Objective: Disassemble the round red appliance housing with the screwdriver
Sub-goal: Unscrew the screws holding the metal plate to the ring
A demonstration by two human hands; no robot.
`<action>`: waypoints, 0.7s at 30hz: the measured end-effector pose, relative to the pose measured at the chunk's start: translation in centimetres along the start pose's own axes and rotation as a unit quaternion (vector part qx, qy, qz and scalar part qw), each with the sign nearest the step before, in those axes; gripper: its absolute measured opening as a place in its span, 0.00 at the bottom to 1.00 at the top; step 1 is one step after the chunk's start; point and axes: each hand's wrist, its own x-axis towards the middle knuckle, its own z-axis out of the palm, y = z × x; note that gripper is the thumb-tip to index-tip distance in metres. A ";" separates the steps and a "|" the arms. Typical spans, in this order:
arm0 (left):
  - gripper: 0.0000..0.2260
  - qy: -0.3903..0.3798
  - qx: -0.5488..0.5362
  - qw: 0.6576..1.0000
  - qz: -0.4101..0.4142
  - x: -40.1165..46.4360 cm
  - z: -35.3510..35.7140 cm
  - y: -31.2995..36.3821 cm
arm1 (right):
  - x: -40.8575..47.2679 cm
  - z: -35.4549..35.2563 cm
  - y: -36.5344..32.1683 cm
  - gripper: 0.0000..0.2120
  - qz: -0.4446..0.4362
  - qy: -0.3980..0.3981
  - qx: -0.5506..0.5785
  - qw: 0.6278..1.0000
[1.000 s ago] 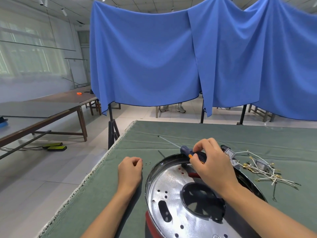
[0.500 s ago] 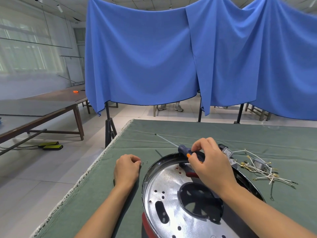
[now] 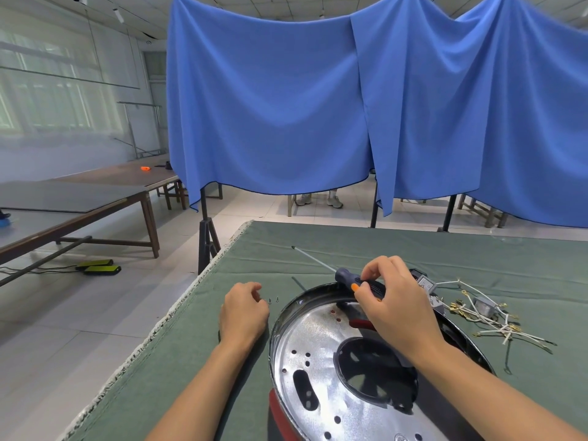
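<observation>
The round red appliance housing [image 3: 276,415] lies on the green table cloth with its shiny metal inner plate [image 3: 311,345] facing up. My right hand [image 3: 394,308] hovers over its far rim and grips the dark handle of the screwdriver [image 3: 346,276], whose thin shaft points away to the upper left. My left hand [image 3: 243,311] rests on the cloth just left of the housing, fingers loosely curled. Two tiny screws [image 3: 273,300] lie on the cloth just beyond its fingertips.
A tangle of white wires with brass terminals [image 3: 490,319] and small grey parts [image 3: 424,281] lies right of the housing. The table's left edge [image 3: 178,307] runs near my left hand. Blue curtains [image 3: 318,106] hang behind the table; other tables [image 3: 79,198] stand at left.
My right hand's fingers have lifted a little on the screwdriver handle. My left hand's fingers have loosened slightly near the screws. The housing has not moved.
</observation>
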 end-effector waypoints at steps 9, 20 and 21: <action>0.07 -0.033 -0.227 0.972 -0.055 -0.9 -3.3 3.7 | 0.2 -0.3 0.0 0.11 0.022 -0.046 0.000 0.999; 0.14 -0.323 -0.127 0.938 -0.007 -2.8 -4.0 7.0 | -0.1 -2.8 0.0 0.11 0.061 -0.092 0.011 0.994; 0.13 -0.306 -0.112 0.945 -0.001 -2.9 -4.0 7.1 | 0.0 -3.3 0.1 0.11 0.064 -0.078 0.017 0.995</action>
